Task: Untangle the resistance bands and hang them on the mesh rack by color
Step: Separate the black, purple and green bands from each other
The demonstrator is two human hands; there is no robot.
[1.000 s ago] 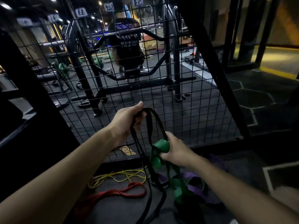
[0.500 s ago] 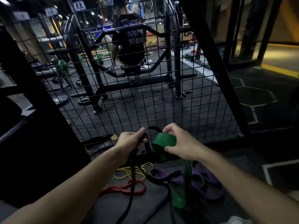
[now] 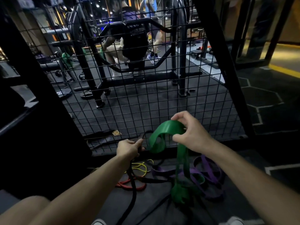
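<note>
- Lifting clear of the pile, the green band (image 3: 167, 132) arches over the fingers of the right hand (image 3: 190, 133), which pinch its top fold; its two strands drop straight down to a bunched green loop on the floor (image 3: 162, 213)
- The left hand (image 3: 129, 148) has its fingers curled round the black band (image 3: 134, 190), holding it low and just left of the green one; a small black loop sticks up past the knuckles and the rest trails down between the forearms
- Green and black strands cross near the floor, so by my reading the two are not yet free of each other
- The purple band (image 3: 209, 172) lies in loose coils on the floor under the right forearm, with the green strands falling across it
- The yellow band (image 3: 141, 166) and the red band (image 3: 129, 185) lie on the floor near the left wrist, apart from both hands
- The mesh rack (image 3: 146, 101) stands upright just beyond the hands, and no band shows hanging on the part in view
- Judged from this, the task is early: separating is under way, nothing is hung, and all five colours remain to be sorted
- Behind the mesh, gym equipment and a seated person (image 3: 129, 43) are in view
</note>
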